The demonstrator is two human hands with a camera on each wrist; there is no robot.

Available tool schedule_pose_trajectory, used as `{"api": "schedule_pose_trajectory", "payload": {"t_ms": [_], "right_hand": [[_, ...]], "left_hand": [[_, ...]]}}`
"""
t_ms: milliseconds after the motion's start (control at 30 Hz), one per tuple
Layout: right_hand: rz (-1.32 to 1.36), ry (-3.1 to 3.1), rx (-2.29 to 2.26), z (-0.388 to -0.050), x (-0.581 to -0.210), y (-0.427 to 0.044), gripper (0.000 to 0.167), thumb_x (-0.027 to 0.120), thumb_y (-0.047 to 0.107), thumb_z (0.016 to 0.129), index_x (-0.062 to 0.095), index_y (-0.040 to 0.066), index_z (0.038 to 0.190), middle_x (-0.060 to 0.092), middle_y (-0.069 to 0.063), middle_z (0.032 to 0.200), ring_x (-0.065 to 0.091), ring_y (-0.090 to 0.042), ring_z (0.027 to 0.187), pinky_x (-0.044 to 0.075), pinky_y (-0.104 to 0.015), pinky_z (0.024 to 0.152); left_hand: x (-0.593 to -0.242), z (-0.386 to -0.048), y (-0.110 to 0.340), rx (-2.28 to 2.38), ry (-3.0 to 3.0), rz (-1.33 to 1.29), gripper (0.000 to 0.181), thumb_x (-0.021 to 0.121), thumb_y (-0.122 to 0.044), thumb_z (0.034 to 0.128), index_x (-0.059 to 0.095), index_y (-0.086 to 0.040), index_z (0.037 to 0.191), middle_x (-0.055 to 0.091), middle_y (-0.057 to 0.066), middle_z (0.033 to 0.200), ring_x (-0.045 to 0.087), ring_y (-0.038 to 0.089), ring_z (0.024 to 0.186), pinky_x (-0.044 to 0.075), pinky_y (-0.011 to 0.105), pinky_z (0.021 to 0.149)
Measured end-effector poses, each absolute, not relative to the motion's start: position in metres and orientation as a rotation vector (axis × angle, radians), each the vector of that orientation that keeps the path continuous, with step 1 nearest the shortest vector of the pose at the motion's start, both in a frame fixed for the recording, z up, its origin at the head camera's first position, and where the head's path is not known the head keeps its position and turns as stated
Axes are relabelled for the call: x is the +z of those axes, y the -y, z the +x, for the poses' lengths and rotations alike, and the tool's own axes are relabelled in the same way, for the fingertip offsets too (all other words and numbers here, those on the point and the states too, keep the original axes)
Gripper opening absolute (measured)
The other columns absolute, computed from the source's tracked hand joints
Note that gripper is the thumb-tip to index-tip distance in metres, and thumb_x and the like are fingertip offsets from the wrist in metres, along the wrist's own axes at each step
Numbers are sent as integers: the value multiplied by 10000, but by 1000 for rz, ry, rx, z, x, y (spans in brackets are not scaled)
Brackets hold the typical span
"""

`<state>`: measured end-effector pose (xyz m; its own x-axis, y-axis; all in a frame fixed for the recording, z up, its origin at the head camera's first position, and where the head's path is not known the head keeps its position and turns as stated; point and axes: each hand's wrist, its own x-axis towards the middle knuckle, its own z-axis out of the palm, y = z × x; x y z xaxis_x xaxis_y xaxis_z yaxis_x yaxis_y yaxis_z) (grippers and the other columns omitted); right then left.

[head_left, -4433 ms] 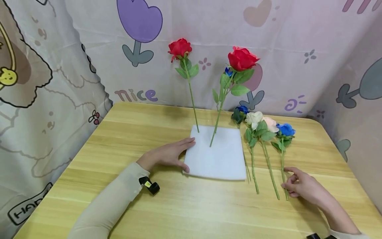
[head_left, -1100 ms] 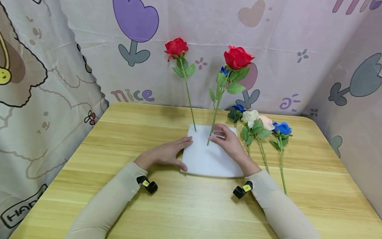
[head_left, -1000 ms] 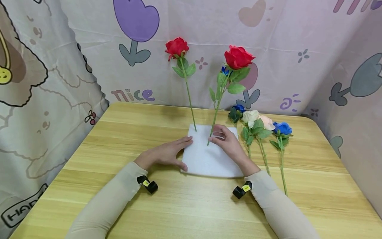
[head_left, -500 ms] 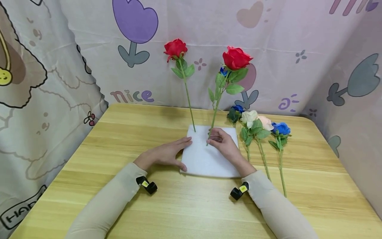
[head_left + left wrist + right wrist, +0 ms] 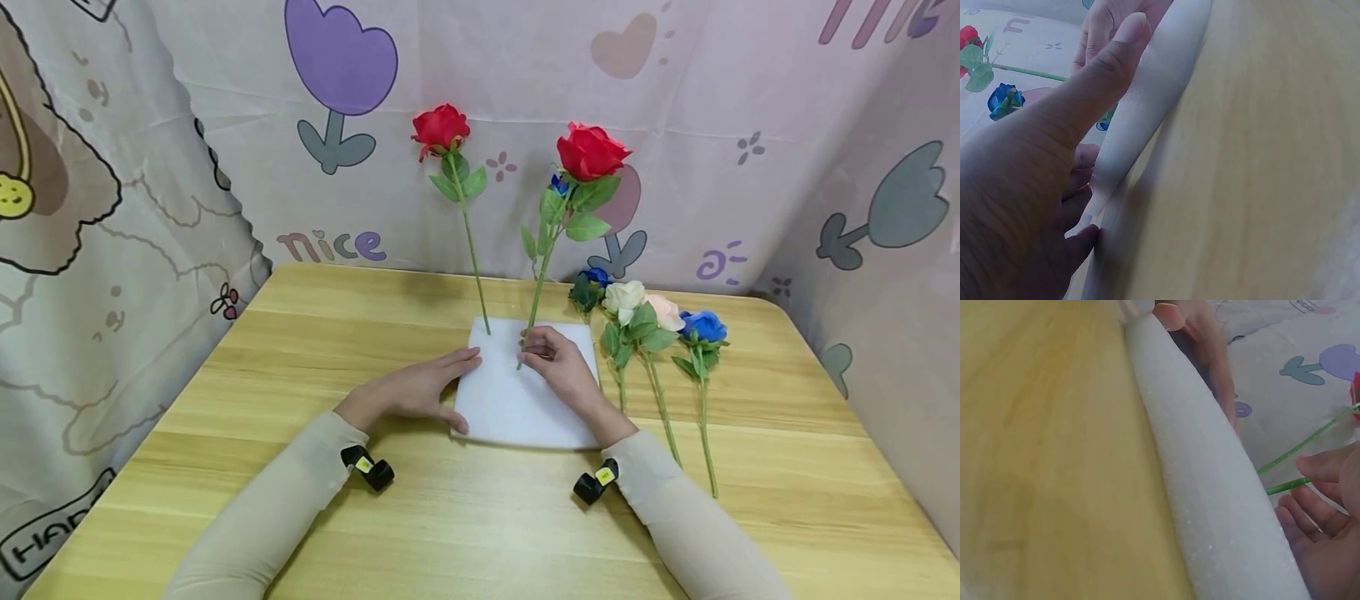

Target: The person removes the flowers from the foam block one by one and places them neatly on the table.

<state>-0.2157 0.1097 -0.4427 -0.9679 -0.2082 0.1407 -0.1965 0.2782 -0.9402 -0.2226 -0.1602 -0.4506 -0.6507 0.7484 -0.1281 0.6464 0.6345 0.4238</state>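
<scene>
A white foam board (image 5: 528, 417) lies on the wooden table, and two red roses stand up from it. My left hand (image 5: 412, 387) rests along the board's left side with fingers extended and thumb spread toward the near corner. The thumb and fingers of my right hand (image 5: 566, 375) pinch the lower green stem of the right red rose (image 5: 592, 152), just above the foam. The left red rose (image 5: 441, 129) stands further back, untouched. Behind the right rose a small blue flower (image 5: 558, 184) shows, its stem mostly hidden. In the right wrist view the pinched stem (image 5: 1290, 485) meets the board.
To the right of the board lie several loose flowers: a dark-leaved blue one (image 5: 596, 277), a white rose (image 5: 624, 298), a pale pink rose (image 5: 664, 311) and a blue rose (image 5: 703, 326). A printed cloth (image 5: 465, 50) hangs close behind the table.
My right hand has left the blue rose's stem on the table and come over the board. During the last second its fingers closed round the red rose's stem. The left hand stays put.
</scene>
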Motion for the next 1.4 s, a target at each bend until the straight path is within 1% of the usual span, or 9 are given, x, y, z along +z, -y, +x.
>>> {"api": "schedule_pose_trajectory", "payload": {"t_ms": [167,300,433,600,800,967,1067,1267,1400], "right_hand": [[-441,-2544,-1812,-215,-440,-111,297,681,28,909,622,-67,1184,691,-192,1057,659,-267,963,536,-260,809],[-485,-2577,-1734,-216,-436,-115,273,660,64,933,633,-51,1179,699,-170,1048,669,-262,954,537,-264,801],[-441,-2531,-1660,-217,-429,-119,273,630,92,959,625,-41,1198,694,-165,1049,671,-274,959,547,-288,834],[-393,-2466,-1576,-219,-418,-119,276,599,86,976,610,-63,1209,687,-183,1046,666,-296,967,552,-344,853],[-396,-2523,-1530,-221,-416,-113,249,603,141,983,657,-22,1164,706,-155,994,666,-265,910,545,-375,808],[-475,-2561,-1580,-221,-427,-110,233,549,106,1008,678,-28,1149,706,-134,1047,666,-251,972,554,-331,841],[-527,-2568,-1602,-221,-431,-109,244,518,96,1021,673,-23,1167,706,-141,1042,662,-252,997,553,-318,852],[-536,-2558,-1638,-223,-434,-109,251,512,94,1022,652,-33,1188,699,-183,1021,663,-296,965,555,-398,844],[-516,-2542,-1636,-216,-422,-106,249,479,38,1025,615,-88,1190,674,-257,1030,646,-377,991,537,-471,872]], "left_hand": [[-449,-221,160,538,-2553,1129,1197,634,-780,698,161,-119,1577,76,1,1638,135,170,1469,206,337,1166],[-448,-221,160,546,-2548,1130,1202,635,-781,694,157,-120,1577,75,-1,1638,134,172,1470,210,342,1166],[-448,-221,160,541,-2549,1136,1205,635,-783,691,159,-120,1577,78,3,1638,147,182,1469,219,350,1164],[-448,-222,160,521,-2556,1130,1214,624,-793,687,146,-123,1578,68,1,1639,140,178,1470,213,340,1164],[-447,-222,161,515,-2558,1130,1212,616,-797,690,146,-119,1578,65,-3,1639,140,171,1469,214,335,1163],[-446,-221,160,531,-2548,1135,1202,626,-785,699,153,-114,1577,64,2,1639,143,174,1468,213,340,1165],[-446,-221,160,529,-2551,1133,1197,628,-783,700,158,-116,1577,69,1,1638,141,169,1468,210,335,1165],[-447,-222,160,521,-2556,1134,1196,628,-781,703,160,-110,1576,81,9,1638,147,174,1468,218,340,1163],[-447,-222,160,522,-2552,1140,1201,626,-781,703,152,-107,1576,77,15,1638,143,176,1469,216,339,1164]]}}
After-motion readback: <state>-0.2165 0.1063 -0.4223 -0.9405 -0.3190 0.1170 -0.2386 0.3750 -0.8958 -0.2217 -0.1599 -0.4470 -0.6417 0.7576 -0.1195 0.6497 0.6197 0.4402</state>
